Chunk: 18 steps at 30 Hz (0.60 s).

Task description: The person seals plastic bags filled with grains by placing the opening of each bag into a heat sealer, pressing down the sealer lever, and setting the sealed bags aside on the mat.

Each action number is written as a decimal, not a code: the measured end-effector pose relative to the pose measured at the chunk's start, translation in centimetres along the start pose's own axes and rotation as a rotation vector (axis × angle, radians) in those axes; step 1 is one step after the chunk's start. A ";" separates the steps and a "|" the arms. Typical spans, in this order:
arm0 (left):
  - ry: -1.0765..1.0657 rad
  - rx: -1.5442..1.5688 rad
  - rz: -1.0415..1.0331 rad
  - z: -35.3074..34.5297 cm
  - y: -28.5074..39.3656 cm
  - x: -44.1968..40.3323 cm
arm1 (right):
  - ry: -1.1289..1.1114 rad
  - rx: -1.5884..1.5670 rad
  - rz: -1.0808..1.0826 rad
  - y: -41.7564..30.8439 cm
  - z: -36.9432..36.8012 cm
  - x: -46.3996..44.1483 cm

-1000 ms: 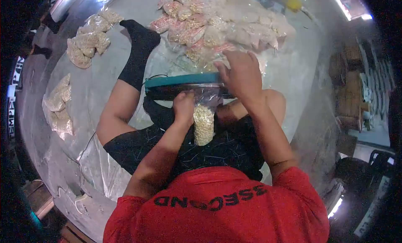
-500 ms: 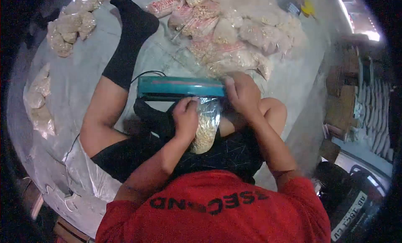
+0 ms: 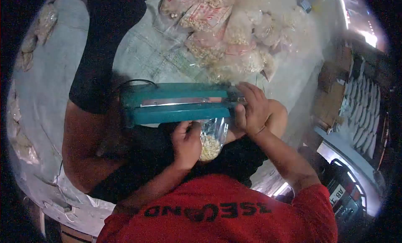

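Observation:
A teal bag sealer lies across my lap, its upper arm raised so the metal sealing strip shows. Under its front edge, a clear plastic bag hangs with pale, puffed snack pieces in its lower part. My left hand pinches the upper left side of this bag, close to the sealer. At the sealer's right end, my right hand has its thumb and fingers around the end of the arm. The bag's mouth is hidden by the sealer.
Several filled snack bags with red print are heaped on the pale sheet ahead. More bags lie along the left. My outstretched leg in a black sock is on the left. A black cord runs behind the sealer.
The sealer's arm has lifted, exposing the strip. My right hand has shifted from pressing on top to around its end. The view has moved closer; my left hand still holds the bag.

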<state>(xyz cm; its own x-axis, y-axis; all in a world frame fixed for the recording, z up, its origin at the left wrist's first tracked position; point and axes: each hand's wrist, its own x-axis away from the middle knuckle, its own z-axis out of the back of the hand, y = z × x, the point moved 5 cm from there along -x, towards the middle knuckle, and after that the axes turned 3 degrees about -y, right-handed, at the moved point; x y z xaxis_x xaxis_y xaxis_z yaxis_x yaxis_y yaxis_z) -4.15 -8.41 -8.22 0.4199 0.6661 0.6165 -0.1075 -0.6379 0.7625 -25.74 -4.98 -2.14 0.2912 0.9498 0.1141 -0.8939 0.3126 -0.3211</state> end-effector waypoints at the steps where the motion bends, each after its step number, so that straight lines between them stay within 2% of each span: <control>1: 0.007 0.069 0.019 0.0 -0.5 0.0 | 0.012 -0.002 0.008 0.0 -0.1 0.0; 5: -0.040 0.175 0.110 0.1 -2.1 0.1 | 0.003 0.031 -0.008 -0.2 0.0 -0.1; 9: -0.058 0.219 0.095 -0.1 -2.4 0.3 | 0.065 0.036 0.008 -0.4 0.5 0.0; 12: -0.017 0.114 0.062 -0.4 -0.8 0.5 | 0.107 0.052 -0.004 -0.7 0.7 0.4; 14: -0.002 0.200 0.005 -0.5 -2.1 0.3 | 0.152 0.066 -0.005 -0.9 1.0 0.7; 18: 0.074 -0.039 -0.096 -0.6 0.4 0.9 | 0.177 0.047 -0.047 -1.5 1.8 1.3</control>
<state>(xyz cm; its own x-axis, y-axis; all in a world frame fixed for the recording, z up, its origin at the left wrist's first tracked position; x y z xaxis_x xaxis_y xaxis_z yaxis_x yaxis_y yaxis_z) -4.40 -7.80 -7.28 0.3622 0.7509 0.5522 -0.1059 -0.5555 0.8248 -24.58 -4.21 0.17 0.3850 0.9220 -0.0409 -0.8915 0.3601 -0.2747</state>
